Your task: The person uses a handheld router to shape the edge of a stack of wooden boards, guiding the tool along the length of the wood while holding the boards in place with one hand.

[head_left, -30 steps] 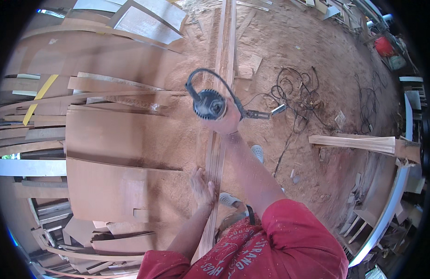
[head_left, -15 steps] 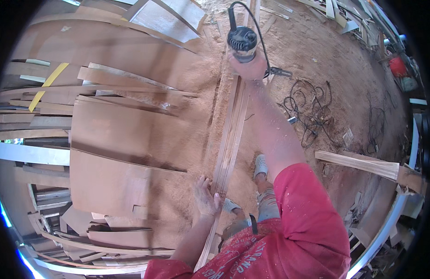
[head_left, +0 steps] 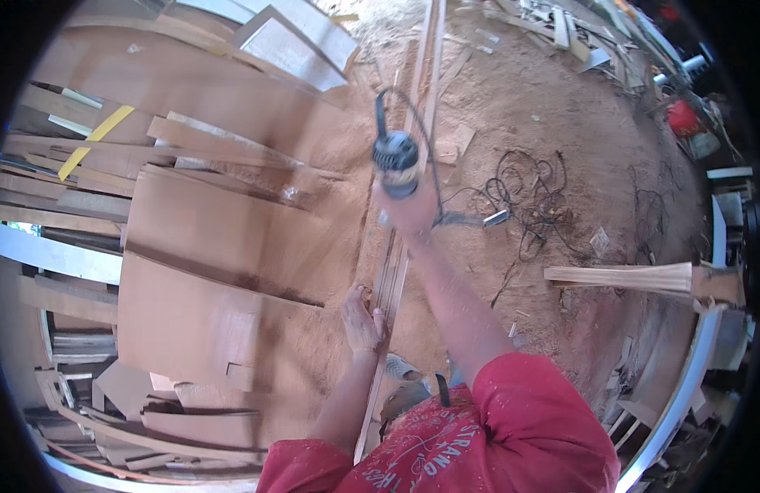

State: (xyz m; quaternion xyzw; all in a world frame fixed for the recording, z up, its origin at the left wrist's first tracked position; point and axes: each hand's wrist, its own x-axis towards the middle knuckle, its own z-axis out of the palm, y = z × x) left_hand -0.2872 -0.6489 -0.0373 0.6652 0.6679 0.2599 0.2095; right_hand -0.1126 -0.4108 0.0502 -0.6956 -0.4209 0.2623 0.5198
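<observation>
A small corded trim router (head_left: 396,160), with a dark ribbed motor housing, is gripped by my right hand (head_left: 410,205). The hand wraps round its lower body over long, narrow wooden strips (head_left: 390,271) that run lengthwise in front of me. The router's base and bit are hidden by the hand and by blur. My left hand (head_left: 364,324) holds the strips' left edge nearer my body, the thumb on the wood and the fingers bent at the side. Fine sawdust clings to this hand. The router's black cord (head_left: 425,131) loops up and back past my right hand.
Wide brown panels (head_left: 199,222) and stacked offcuts lie on the left. Sawdust covers the floor (head_left: 495,107), where tangled black cables (head_left: 528,193) lie right of the strips. A wooden bundle (head_left: 618,277) juts in at right. A scrap pile (head_left: 561,33) and red container (head_left: 682,119) stand farther off.
My right hand has drawn the router back along the strips, closer to my body. My left hand keeps its place on the wood. The whole view has shifted slightly.
</observation>
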